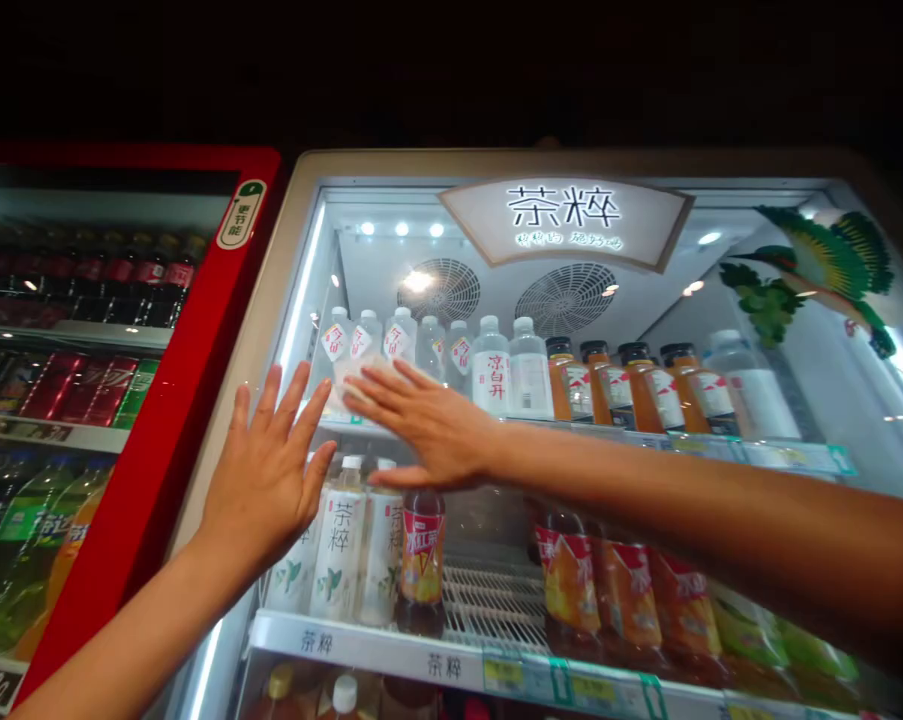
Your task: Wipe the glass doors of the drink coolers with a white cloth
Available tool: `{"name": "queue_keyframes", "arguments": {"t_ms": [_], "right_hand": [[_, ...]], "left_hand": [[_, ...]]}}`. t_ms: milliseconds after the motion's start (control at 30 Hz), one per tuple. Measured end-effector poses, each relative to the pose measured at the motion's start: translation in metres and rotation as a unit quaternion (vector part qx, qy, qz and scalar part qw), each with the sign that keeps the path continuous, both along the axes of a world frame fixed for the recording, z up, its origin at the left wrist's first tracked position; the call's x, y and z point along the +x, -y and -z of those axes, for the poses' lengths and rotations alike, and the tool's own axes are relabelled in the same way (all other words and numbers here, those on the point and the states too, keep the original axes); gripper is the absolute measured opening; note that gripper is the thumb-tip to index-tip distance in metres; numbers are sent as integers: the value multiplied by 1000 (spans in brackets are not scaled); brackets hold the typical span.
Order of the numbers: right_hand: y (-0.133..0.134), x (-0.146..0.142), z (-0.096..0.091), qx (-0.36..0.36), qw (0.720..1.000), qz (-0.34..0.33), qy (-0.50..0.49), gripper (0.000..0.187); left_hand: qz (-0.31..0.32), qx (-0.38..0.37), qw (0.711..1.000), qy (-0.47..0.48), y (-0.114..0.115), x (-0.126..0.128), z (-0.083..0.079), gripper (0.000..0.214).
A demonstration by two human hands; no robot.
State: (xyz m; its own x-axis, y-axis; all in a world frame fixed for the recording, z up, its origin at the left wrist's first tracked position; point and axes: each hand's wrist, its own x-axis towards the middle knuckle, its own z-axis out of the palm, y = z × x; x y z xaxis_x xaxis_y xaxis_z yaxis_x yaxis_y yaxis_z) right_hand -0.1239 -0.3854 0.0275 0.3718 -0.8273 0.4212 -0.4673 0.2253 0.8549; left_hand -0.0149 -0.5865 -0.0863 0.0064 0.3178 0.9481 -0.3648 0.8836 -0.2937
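My left hand (pixel 267 470) is raised with its fingers spread, its palm toward the glass door (pixel 488 480) of a drinks fridge, at the door's left side. Just right of it, my right hand (pixel 428 415) lies flat against the door with its fingers stretched out. Under those fingers a pale, thin white cloth (pixel 357 375) shows, blurred and mostly covered by the hand. Behind the glass, clear water bottles (pixel 490 365) stand on the upper shelf, partly hidden by my right hand. White-labelled tea bottles (pixel 338 545) stand below, close behind my hands.
A red-framed fridge (pixel 158 400) with bottles and cans adjoins on the left. A lit sign (pixel 563 222) hangs at the top inside the fridge. A bird decal (pixel 826 265) is at upper right. Brown tea bottles (pixel 650 385) and iced tea bottles (pixel 631 590) fill the shelves.
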Motion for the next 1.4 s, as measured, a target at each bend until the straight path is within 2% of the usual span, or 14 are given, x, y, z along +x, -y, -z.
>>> {"name": "queue_keyframes", "arguments": {"t_ms": [133,200,300,333,500,667,733,833,900,1000,1033,1200,1333,1400], "right_hand": [[18,7,-20,-175,981,31,78,85],[23,9,-12,-135,989,18,54,88],[26,11,3,11,1000,-2,-19,90],[25,10,2,14,1000,0,-20,89],[16,6,-10,-187,979,33,77,85],[-6,2,28,5,1000,11,1,97],[-18,-4,28,-42,999,21,17,91],[-34,-11,30,-190,979,35,67,87],[-46,-13,48,-164,984,25,65,92],[-69,-18,84,0,999,6,39,96],[-78,-21,91,10,999,6,40,95],[-116,-39,118,-249,963,36,98,94],[-124,-36,205,-172,977,42,122,100],[-121,-32,248,-182,974,45,130,100]], "left_hand": [[5,9,1000,4,12,8,3,67],[10,7,1000,6,15,10,4,67],[18,6,1000,9,17,12,4,69],[22,8,1000,10,17,12,4,70],[44,11,999,17,11,10,7,71],[55,10,998,20,2,3,11,72],[57,11,998,21,-3,-2,13,72],[59,12,998,26,-13,-10,18,71],[61,10,998,32,-20,-15,26,71],[66,5,997,43,-34,-22,44,71],[69,5,996,47,-40,-23,51,72],[96,18,993,73,-78,-26,94,72],[113,40,989,89,-109,-32,141,75],[118,61,988,84,-122,-38,165,79]]}}
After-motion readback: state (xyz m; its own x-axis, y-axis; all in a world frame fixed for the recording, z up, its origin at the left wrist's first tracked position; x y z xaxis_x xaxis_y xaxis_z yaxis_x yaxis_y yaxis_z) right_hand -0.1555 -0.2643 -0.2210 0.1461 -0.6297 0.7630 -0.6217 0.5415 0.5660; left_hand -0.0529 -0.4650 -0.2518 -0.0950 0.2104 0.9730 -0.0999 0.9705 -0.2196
